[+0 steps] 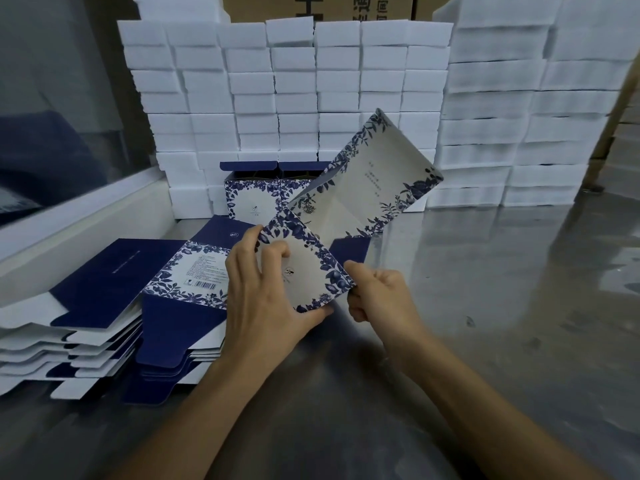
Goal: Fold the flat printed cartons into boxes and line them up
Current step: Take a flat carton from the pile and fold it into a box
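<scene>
Carton in both hands (half-folded)

Stacks of white foam blocks stood in a wall along the far edge of the steel bench, with taller stacks of white foam slabs at its far right corner. Behind them rose a brown shipping carton printed with black characters. A white ledge ran along the bench's left edge, below a glass pane.
</scene>
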